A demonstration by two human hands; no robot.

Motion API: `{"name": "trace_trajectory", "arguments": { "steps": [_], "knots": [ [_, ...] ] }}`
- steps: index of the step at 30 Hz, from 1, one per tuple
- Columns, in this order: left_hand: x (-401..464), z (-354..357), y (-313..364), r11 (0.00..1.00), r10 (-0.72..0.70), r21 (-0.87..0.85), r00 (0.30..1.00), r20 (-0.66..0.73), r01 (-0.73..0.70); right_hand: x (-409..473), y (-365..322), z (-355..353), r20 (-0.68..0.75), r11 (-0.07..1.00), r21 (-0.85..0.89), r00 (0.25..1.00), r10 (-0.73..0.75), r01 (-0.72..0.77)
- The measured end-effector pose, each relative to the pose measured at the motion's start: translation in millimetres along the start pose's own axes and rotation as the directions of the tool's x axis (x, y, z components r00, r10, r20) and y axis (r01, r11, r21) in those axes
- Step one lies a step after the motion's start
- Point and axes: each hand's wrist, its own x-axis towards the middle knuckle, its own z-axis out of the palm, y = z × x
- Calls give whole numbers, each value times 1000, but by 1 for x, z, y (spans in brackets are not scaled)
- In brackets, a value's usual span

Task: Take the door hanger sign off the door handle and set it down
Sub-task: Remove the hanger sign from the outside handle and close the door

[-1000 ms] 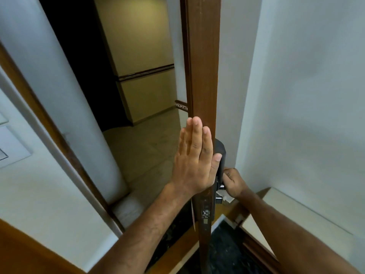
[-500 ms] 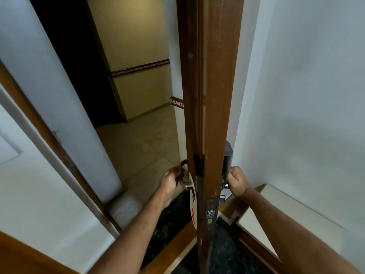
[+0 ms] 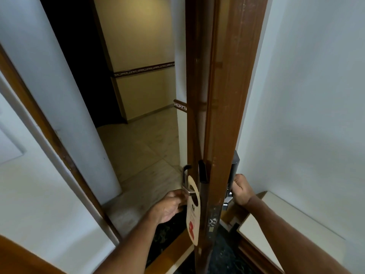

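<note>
My left hand was at the outer side of the door, its fingers curled against the edge of the door hanger sign; I could not tell whether they actually pinched the card or only touched it. The sign hung from the outer door handle, the silver lever passing through the cutout at its top, and the card drooped down along the door edge with its red mark low on the face. Print on it was too small for me to read.

My right hand was on the other side of the door, clamped in a fist around the inner handle, just below the dark lock housing fixed to that face.

The door stood ajar, seen almost edge-on, with its metal latch plate low on the edge below the sign. To the left of the door I saw a tiled corridor floor. To the right of the door, near my right forearm, sat a pale-topped low cabinet against the white wall.
</note>
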Motion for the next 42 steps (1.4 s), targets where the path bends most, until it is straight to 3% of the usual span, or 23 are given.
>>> {"name": "trace_trajectory", "arguments": {
  "steps": [3, 7, 10, 13, 16, 18, 21, 24, 29, 34, 37, 42],
  "knots": [
    [2, -16, 10, 998, -48, -45, 997, 55, 50, 0, 0, 0, 3, 1000, 4, 1000, -15, 15],
    [14, -30, 35, 954, -118, -251, 977, 176, 161, 2, 3, -1, -1, 1000, 16, 1000, -18, 18],
    [28, -38, 54, 986, -118, -86, 958, 260, 145, 3, 6, -1, -3, 1000, 20, 1000, -21, 21],
    [39, -39, 70, 970, -92, 229, 995, 31, 82, 4, 6, 2, 16, 998, 46, 999, -36, 35],
    [55, -35, 82, 863, -17, 500, 992, -121, 76, 6, 7, 3, 24, 996, 80, 999, -30, 28],
    [62, -31, 87, 823, 42, 565, 987, -156, 54, 7, 8, 3, 22, 997, 80, 1000, -3, 2],
    [64, -31, 94, 857, 163, 516, 952, -258, -8, 5, 6, 5, 9, 997, 82, 1000, 10, -11],
    [51, -36, 92, 852, 304, 518, 878, -371, -76, 5, 6, 9, -5, 997, 75, 1000, 20, -20],
    [-10, -47, 66, 900, 428, 357, 658, -619, -249, 7, 2, 21, -15, 999, 28, 999, 30, -30],
    [-78, -49, 49, 868, 496, 397, 497, -712, -298, 12, 1, 43, -7, 998, -9, 998, 69, -69],
    [-108, -50, 49, 836, 547, 460, 377, -748, -300, 20, 3, 60, -8, 992, -109, 998, 56, -56],
    [-145, -64, 48, 819, 570, 520, 237, -787, -244, 38, -2, 91, -15, 959, -285, 1000, 2, -6]
  ]
}}
